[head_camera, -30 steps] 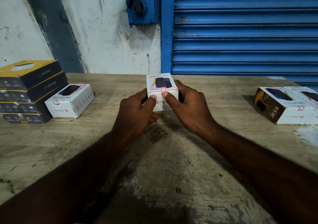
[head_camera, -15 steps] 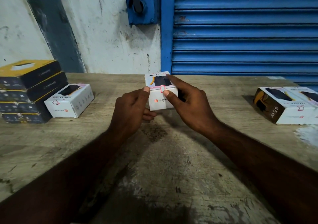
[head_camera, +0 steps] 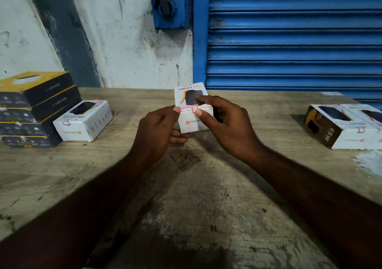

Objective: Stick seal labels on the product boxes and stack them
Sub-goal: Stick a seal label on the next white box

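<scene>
Far L on the table (head_camera: 206, 206) I see a stack of black-yellow boxes (head_camera: 35, 107) w/ a white box (head_camera: 82, 121) just beside it. Centre: my left hand (head_camera: 157, 130) grips the white product box (head_camera: 193, 111) by its L side, fingers curled under; my right hand (head_camera: 225, 124) pinches it, thumb on the red seal label (head_camera: 195, 109) at the lid edge. Far R, two more boxes (head_camera: 347, 128) lie side by side.

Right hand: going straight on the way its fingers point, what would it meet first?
The white box, which the right hand grips: fingers on top, thumb by the red seal label. Past it, probably the left hand, though depth is unclear.
</scene>
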Tool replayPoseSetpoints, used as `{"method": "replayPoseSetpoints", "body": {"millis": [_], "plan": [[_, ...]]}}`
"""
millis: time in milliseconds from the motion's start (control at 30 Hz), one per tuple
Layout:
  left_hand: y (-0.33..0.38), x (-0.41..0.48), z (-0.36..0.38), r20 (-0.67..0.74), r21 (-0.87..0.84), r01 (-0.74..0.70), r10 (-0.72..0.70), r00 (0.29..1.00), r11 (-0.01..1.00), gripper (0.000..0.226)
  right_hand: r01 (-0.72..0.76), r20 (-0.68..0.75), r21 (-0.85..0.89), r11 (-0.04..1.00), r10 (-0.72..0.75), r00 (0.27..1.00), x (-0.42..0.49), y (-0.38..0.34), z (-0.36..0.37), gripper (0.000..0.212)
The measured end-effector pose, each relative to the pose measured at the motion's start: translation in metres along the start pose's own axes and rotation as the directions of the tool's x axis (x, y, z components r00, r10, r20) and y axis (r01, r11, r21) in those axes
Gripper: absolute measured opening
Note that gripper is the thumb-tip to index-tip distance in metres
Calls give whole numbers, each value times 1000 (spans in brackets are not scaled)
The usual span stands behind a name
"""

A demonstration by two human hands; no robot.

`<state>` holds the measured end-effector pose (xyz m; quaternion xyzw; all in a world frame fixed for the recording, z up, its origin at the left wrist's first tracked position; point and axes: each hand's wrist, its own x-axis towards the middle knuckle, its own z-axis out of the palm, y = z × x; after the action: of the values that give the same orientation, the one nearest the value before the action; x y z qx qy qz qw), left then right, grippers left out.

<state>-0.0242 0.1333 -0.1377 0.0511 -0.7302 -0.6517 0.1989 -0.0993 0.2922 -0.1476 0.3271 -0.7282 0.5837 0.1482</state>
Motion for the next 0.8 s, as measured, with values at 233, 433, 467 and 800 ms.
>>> {"method": "replayPoseSetpoints", "body": {"millis": [233,433,467,800], "plan": [[0,0,0,5,-17,26,-26,1000,1000,37,-16,3,29,999,16,1000,-1,2,1,35],[2,-1,2,5,-23,-8,8,1000,1000,29,-17,5,143,990,17,1000,0,2,0,29],[2,-2,2,4,-29,-16,16,1000,999,27,-22,1,168,985,22,1000,1,2,0,28],[2,-2,4,-14,-54,-61,60,998,997,25,-68,24,246,967,64,998,1,-1,2,31]]}}
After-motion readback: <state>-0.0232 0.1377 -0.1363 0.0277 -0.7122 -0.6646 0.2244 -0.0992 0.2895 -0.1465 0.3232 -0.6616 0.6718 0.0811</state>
